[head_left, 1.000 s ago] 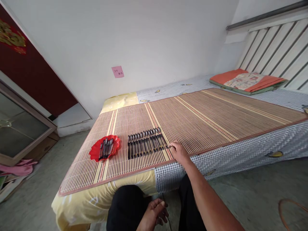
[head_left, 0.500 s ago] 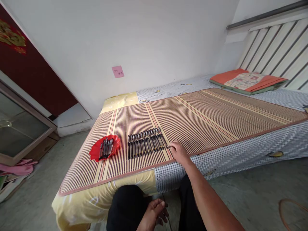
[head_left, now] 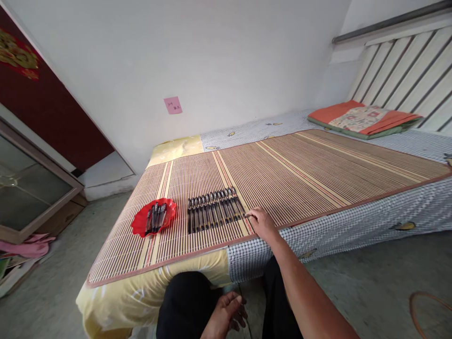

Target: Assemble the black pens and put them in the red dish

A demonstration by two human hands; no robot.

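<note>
A row of several dark pens (head_left: 212,210) lies side by side on the striped bamboo mat (head_left: 282,174), caps toward the wall. At the row's right end, my right hand (head_left: 262,222) has its fingertips closed at the near end of the last pen (head_left: 238,203). To the left of the row, a red scalloped plate (head_left: 139,223) holds several more dark pens (head_left: 156,216). My left hand (head_left: 228,311) hangs low between the knees, fingers loosely bent and apart, with nothing visible in it.
The mat covers a bed with a yellow and checked sheet (head_left: 254,259). A folded orange and floral quilt (head_left: 365,117) lies at the far right by a white slatted headboard (head_left: 413,80). A pink note (head_left: 173,105) is on the wall. A glass-fronted cabinet (head_left: 31,183) stands at the left.
</note>
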